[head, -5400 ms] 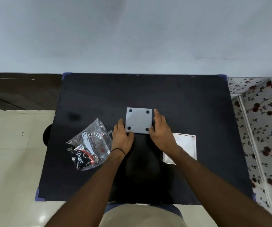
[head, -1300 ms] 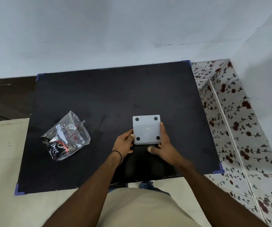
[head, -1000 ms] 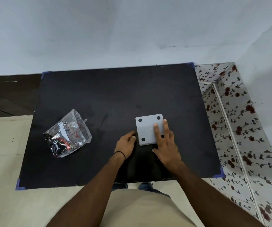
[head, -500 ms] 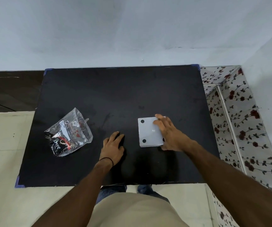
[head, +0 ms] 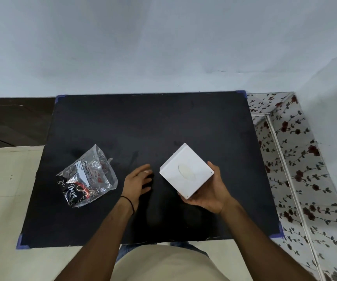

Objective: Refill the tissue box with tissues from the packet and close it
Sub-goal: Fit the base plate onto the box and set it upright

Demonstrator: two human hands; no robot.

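The white square tissue box (head: 185,171) is held above the black table (head: 143,126), turned like a diamond, its top face with the oval opening toward me. My right hand (head: 210,191) cups it from below and from the right. Tissue shows white in the oval slot. My left hand (head: 138,179) rests flat on the table to the left of the box, fingers spread, holding nothing. The clear plastic tissue packet (head: 86,177) with dark print lies crumpled at the table's left side, apart from both hands.
The table has blue corner guards (head: 20,243). A pale wall stands behind it. A floral-patterned surface (head: 297,159) runs along the right edge. Cream floor and a dark wooden panel (head: 15,120) lie to the left.
My right hand has lifted the box off the table and turned it over, so the oval slot faces up instead of the footed base. My left hand let go and rests on the table.
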